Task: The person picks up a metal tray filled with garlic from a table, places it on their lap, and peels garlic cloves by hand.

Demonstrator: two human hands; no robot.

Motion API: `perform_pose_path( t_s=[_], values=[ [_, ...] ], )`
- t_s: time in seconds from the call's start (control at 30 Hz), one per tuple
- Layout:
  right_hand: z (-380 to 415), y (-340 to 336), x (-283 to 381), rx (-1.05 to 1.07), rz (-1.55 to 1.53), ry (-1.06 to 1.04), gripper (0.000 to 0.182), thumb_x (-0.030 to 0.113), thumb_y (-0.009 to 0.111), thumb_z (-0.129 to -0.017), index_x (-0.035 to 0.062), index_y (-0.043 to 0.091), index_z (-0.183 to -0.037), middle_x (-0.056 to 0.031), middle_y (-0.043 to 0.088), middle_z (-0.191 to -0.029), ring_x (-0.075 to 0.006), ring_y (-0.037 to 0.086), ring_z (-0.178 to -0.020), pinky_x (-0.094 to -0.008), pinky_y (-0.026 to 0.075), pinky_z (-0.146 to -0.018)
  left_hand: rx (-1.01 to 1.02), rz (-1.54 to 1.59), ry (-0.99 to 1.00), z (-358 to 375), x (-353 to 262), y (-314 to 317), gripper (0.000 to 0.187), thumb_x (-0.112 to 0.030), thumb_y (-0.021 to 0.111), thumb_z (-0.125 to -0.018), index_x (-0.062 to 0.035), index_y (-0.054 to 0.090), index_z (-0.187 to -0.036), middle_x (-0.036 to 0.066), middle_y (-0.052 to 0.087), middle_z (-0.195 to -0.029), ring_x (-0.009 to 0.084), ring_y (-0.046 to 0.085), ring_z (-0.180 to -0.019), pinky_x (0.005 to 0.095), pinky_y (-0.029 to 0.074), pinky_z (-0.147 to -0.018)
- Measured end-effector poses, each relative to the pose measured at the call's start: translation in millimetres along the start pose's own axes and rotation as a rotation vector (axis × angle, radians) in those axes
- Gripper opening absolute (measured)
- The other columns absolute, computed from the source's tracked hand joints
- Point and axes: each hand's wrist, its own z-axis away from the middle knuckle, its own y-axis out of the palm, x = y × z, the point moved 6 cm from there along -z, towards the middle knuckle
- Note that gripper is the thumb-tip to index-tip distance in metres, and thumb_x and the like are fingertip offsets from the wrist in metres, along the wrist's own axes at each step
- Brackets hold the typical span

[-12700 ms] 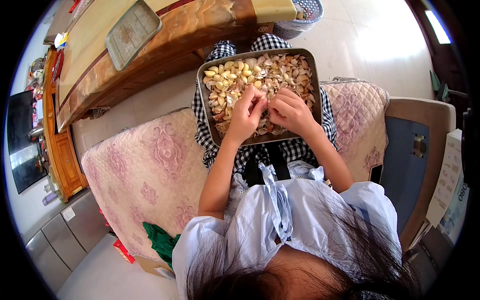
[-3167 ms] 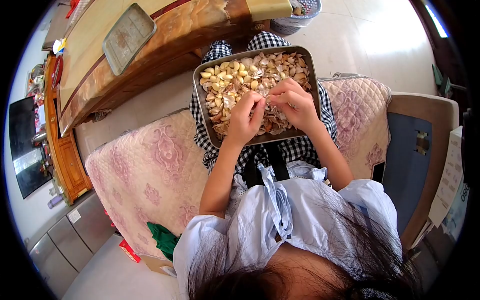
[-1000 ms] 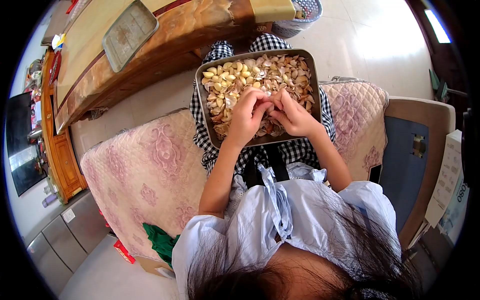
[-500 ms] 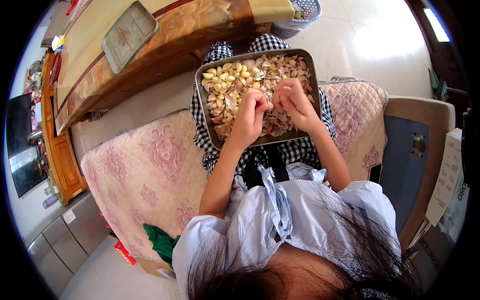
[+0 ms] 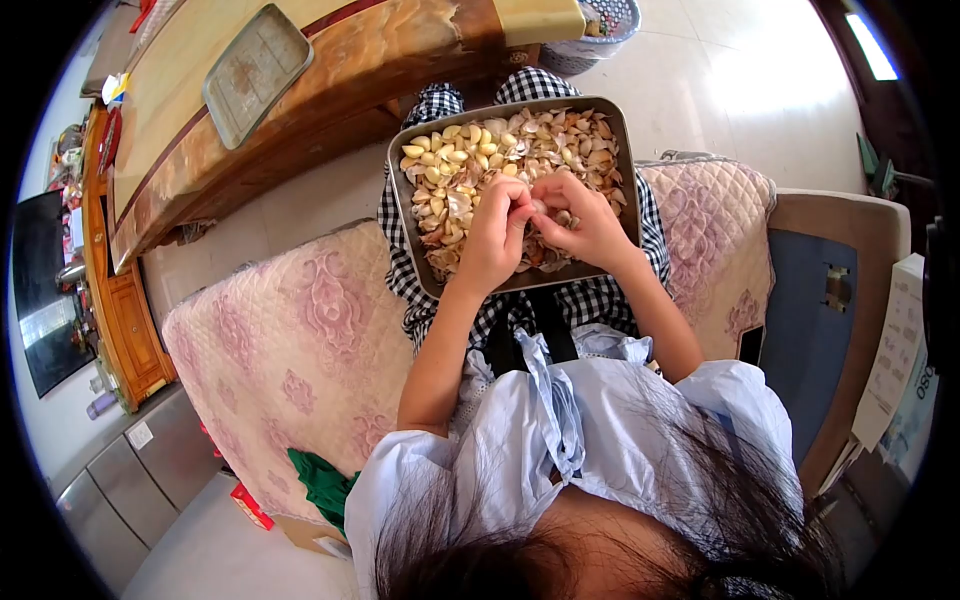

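The left hand and right hand pinch a pale garlic clove between their fingertips, above the metal tray. Peeled cloves lie beyond the left hand, at the tray's far left.

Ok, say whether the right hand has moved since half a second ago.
Yes: the right hand has shifted leftward against the garlic tray's rim, closing toward the left hand.

Pale blue top with short, loose sleeves at its 3 and 9 o'clock; matching fabric ties and 2 black bands towards 12 o'clock; black-and-white gingham trousers beyond.
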Motion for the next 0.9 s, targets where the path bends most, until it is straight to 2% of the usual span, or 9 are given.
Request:
perform_pose_path(
  t_s=[0.07, 0.13, 0.27, 0.47, 0.57, 0.67, 0.73, 0.8, 0.9],
  values=[
    [-0.8, 0.0, -0.6, -0.011, 0.037, 0.028, 0.027, 0.006, 0.058, -0.074, 0.0026, 0.048, -0.099, -0.0117, 0.058, -0.089, -0.0186, 0.059, -0.076, -0.0265, 0.047, -0.065, 0.008, 0.006, -0.001, 1.6, 1.4, 0.1, 0.009, -0.008, 0.046, -0.086, -0.0021, 0.039, -0.084, 0.009, 0.041, -0.078, 0.0210, 0.042, -0.069, 0.0280, 0.037, -0.066],
    [-3.9, -4.3, 10.7, -0.086, 0.090, -0.115, 0.030, 0.006, 0.061, -0.073, 0.0038, 0.051, -0.102, -0.0100, 0.059, -0.091, -0.0181, 0.058, -0.074, -0.0269, 0.047, -0.064, 0.016, 0.012, -0.002, 3.5, 3.7, 0.6, 0.009, -0.008, 0.046, -0.086, -0.0020, 0.039, -0.084, 0.009, 0.041, -0.078, 0.0213, 0.041, -0.069, 0.0280, 0.037, -0.066],
    [-5.1, -5.1, 4.1, -0.110, 0.088, -0.191, 0.033, 0.007, 0.063, -0.072, 0.0046, 0.053, -0.104, -0.0084, 0.059, -0.090, -0.0183, 0.058, -0.075, -0.0282, 0.048, -0.065, -0.037, 0.028, -0.009, 5.2, 6.9, -1.0, 0.010, -0.008, 0.045, -0.087, -0.0020, 0.039, -0.083, 0.008, 0.040, -0.078, 0.0191, 0.038, -0.067, 0.0263, 0.036, -0.063],
    [-1.2, -3.6, -6.5, -0.089, 0.015, -0.063, 0.031, 0.009, 0.065, -0.073, 0.0035, 0.052, -0.100, -0.0084, 0.059, -0.091, -0.0175, 0.060, -0.076, -0.0272, 0.048, -0.066, -0.061, 0.009, 0.019, 3.8, 3.8, -3.0, 0.011, -0.010, 0.045, -0.087, -0.0020, 0.039, -0.083, 0.007, 0.039, -0.079, 0.0173, 0.037, -0.067, 0.0247, 0.035, -0.062],
    [-1.6, -8.5, 1.5, -0.113, 0.040, -0.099, 0.029, 0.009, 0.065, -0.073, 0.0016, 0.051, -0.097, -0.0077, 0.060, -0.086, -0.0152, 0.061, -0.075, -0.0267, 0.048, -0.067, -0.053, 0.018, 0.019, 4.4, 3.6, -2.6, 0.011, -0.010, 0.045, -0.088, -0.0019, 0.039, -0.083, 0.007, 0.040, -0.079, 0.0174, 0.037, -0.066, 0.0245, 0.035, -0.062],
    [-2.9, -15.9, -0.6, -0.151, -0.027, -0.001, 0.022, 0.007, 0.062, -0.076, 0.0014, 0.048, -0.093, -0.0082, 0.061, -0.080, -0.0149, 0.062, -0.073, -0.0260, 0.048, -0.067, -0.065, 0.024, 0.033, 4.6, 3.2, -3.9, 0.011, -0.010, 0.045, -0.088, -0.0018, 0.039, -0.083, 0.008, 0.039, -0.079, 0.0170, 0.037, -0.066, 0.0241, 0.035, -0.062],
    [-5.2, -22.1, -3.8, -0.255, -0.575, -0.030, 0.015, 0.006, 0.055, -0.081, 0.0023, 0.044, -0.091, -0.0097, 0.061, -0.075, -0.0152, 0.061, -0.074, -0.0250, 0.048, -0.066, -0.074, 0.028, 0.040, 4.9, 2.6, -5.0, 0.011, -0.010, 0.045, -0.087, -0.0016, 0.039, -0.083, 0.008, 0.039, -0.078, 0.0168, 0.037, -0.066, 0.0238, 0.035, -0.062],
    [-5.5, -30.3, -4.4, -0.278, -0.545, -0.024, 0.009, 0.008, 0.048, -0.086, 0.0038, 0.042, -0.090, -0.0098, 0.060, -0.072, -0.0151, 0.061, -0.071, -0.0226, 0.046, -0.061, -0.073, 0.025, 0.009, 4.4, 3.1, -6.6, 0.009, -0.004, 0.050, -0.083, -0.0017, 0.042, -0.083, 0.008, 0.042, -0.079, 0.0174, 0.041, -0.067, 0.0251, 0.037, -0.063],
    [-4.8, -27.5, -15.2, -0.223, -0.829, 0.159, 0.010, 0.015, 0.046, -0.088, 0.0049, 0.043, -0.088, -0.0053, 0.056, -0.066, -0.0105, 0.056, -0.060, -0.0200, 0.042, -0.054, -0.007, -0.077, 0.025, 0.6, -2.8, -3.2, 0.014, 0.003, 0.055, -0.077, -0.0022, 0.044, -0.084, 0.009, 0.045, -0.079, 0.0185, 0.046, -0.069, 0.0276, 0.040, -0.062]
  ],
)
